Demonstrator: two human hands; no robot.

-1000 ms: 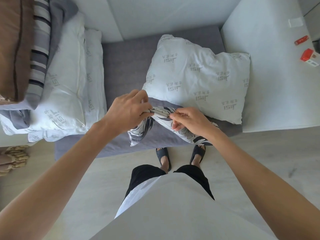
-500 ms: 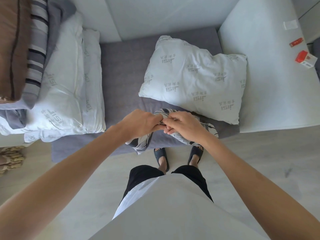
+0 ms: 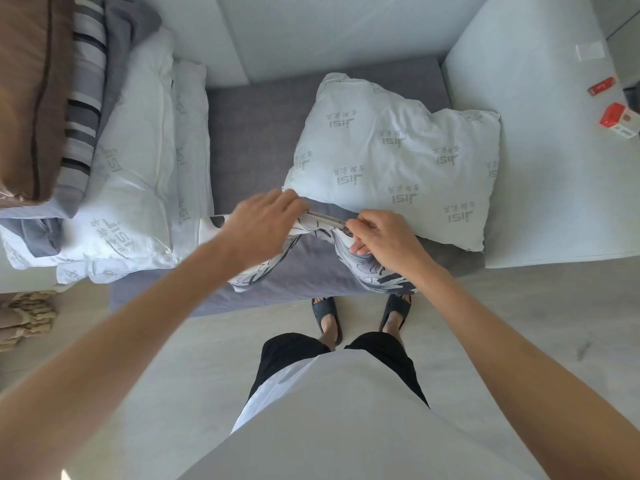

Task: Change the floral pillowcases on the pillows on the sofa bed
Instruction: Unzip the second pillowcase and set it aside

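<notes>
Both hands stretch the floral pillowcase (image 3: 374, 271) over the grey sofa bed (image 3: 256, 133), at its front edge: the left hand (image 3: 263, 226) has its grip closed on one end of the hem, the right hand (image 3: 384, 237) pinches the other. A bare white pillow (image 3: 398, 157) lies just beyond at twelve o'clock; two more pillows (image 3: 138, 174) are stacked at nine o'clock
</notes>
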